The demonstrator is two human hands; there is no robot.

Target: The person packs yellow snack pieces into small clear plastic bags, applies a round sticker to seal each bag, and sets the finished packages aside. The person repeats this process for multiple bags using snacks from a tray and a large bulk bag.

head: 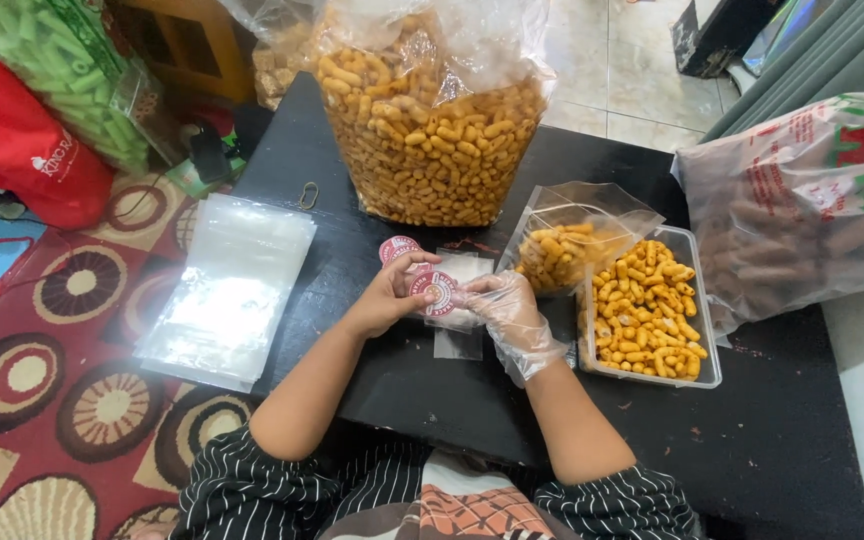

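Carpet (pixel 72 390) with round patterns lies far left, a stack of clear bags (pixel 227 285) on the black table (pixel 432 400) edge beside it. The bare left hand (pixel 384 295) pinches a round red sticker (pixel 439 292) over a small clear pouch (pixel 459 330); the gloved right hand (pixel 507 310) pinches its other side. Right of them sits 1 open snack-filled bag (pixel 567 245), then a plastic tray (pixel 704 372) of orange snacks.

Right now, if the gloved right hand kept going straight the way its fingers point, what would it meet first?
The right hand points left, so it would first meet the round red sticker and the left hand holding it, though depth is uncertain.
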